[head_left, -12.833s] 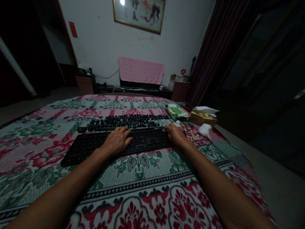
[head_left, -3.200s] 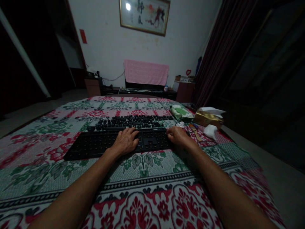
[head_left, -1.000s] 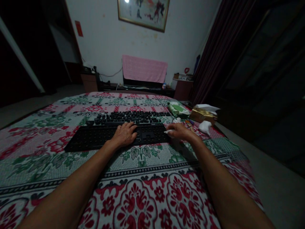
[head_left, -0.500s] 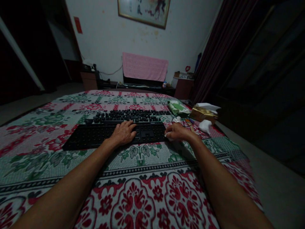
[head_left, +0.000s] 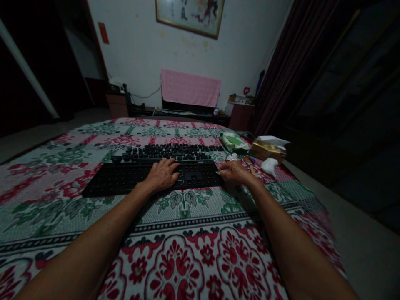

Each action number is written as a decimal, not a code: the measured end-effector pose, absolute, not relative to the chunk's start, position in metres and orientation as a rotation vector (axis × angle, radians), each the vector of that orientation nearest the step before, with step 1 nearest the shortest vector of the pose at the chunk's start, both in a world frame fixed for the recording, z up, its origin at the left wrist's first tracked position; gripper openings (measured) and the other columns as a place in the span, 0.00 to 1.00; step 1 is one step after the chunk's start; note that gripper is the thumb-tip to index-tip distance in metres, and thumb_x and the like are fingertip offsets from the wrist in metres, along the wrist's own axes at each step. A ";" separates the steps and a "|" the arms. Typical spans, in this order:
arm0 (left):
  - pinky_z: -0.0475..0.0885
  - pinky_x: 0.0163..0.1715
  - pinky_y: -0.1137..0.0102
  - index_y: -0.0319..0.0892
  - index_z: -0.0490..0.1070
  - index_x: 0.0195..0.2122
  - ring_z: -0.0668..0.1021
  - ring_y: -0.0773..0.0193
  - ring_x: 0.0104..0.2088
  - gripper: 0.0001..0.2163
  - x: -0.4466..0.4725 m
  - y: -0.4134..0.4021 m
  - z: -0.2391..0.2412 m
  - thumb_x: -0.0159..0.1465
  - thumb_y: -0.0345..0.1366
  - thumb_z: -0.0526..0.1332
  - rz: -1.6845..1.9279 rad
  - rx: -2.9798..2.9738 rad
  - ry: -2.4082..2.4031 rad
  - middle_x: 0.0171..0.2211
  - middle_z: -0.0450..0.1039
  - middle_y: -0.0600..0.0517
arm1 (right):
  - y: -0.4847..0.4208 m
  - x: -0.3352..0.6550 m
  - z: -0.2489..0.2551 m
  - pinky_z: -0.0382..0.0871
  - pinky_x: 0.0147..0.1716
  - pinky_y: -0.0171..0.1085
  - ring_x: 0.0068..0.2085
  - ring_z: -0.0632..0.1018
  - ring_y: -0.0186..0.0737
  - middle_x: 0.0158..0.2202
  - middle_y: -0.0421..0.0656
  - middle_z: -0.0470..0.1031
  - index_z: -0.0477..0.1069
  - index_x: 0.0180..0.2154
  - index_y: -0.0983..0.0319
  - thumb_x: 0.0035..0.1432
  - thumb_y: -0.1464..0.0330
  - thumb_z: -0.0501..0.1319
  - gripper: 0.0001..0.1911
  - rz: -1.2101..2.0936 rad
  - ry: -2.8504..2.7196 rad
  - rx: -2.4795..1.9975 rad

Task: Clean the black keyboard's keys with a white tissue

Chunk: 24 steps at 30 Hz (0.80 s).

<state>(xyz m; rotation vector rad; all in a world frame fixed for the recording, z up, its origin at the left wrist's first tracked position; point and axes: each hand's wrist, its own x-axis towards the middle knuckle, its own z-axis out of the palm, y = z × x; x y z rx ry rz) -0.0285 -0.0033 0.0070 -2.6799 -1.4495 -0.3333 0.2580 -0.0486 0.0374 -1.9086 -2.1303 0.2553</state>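
Note:
A black keyboard base (head_left: pixel 109 180) without its keycaps lies across the patterned bed cover. My left hand (head_left: pixel 162 174) rests on its middle, palm down, with the fingers stretched out and a little apart. At the keyboard's right end, my right hand (head_left: pixel 233 171) is closed in a pinch around a small white tissue (head_left: pixel 218 172), which is mostly hidden by the fingers. Many loose black keycaps (head_left: pixel 175 151) are spread in a long band just behind the keyboard.
Right of the keyboard lie a crumpled tissue (head_left: pixel 270 166), a golden tissue box (head_left: pixel 265 149) and a green-and-white wipes pack (head_left: pixel 233 141). Thin cables and small tools sit near my right hand. A pink cloth (head_left: pixel 190 87) hangs by the far wall.
My right hand has shifted slightly and turned at the keyboard's right edge, and less of the tissue shows now. My left hand has stayed in place.

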 end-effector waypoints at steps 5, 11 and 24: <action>0.60 0.52 0.58 0.46 0.62 0.55 0.62 0.55 0.56 0.20 -0.028 -0.004 0.008 0.63 0.42 0.46 -0.330 -2.679 -1.452 0.59 0.58 0.50 | -0.057 0.258 0.049 0.59 0.23 0.29 0.25 0.71 0.33 0.22 0.40 0.72 0.75 0.28 0.65 0.46 0.67 0.56 0.11 0.599 -2.141 -1.950; 0.60 0.52 0.58 0.46 0.62 0.55 0.63 0.55 0.55 0.20 -0.028 -0.004 0.008 0.63 0.42 0.46 -0.333 -2.684 -1.448 0.59 0.58 0.50 | -0.066 0.263 0.062 0.58 0.21 0.29 0.22 0.68 0.31 0.22 0.39 0.70 0.75 0.30 0.65 0.47 0.65 0.56 0.13 0.686 -2.017 -1.976; 0.60 0.51 0.58 0.46 0.61 0.56 0.62 0.54 0.56 0.21 -0.029 -0.004 0.008 0.63 0.42 0.47 -0.324 -2.693 -1.452 0.59 0.57 0.50 | -0.062 0.261 0.054 0.59 0.20 0.28 0.21 0.68 0.30 0.22 0.40 0.71 0.73 0.29 0.66 0.46 0.65 0.57 0.11 0.837 -2.030 -1.995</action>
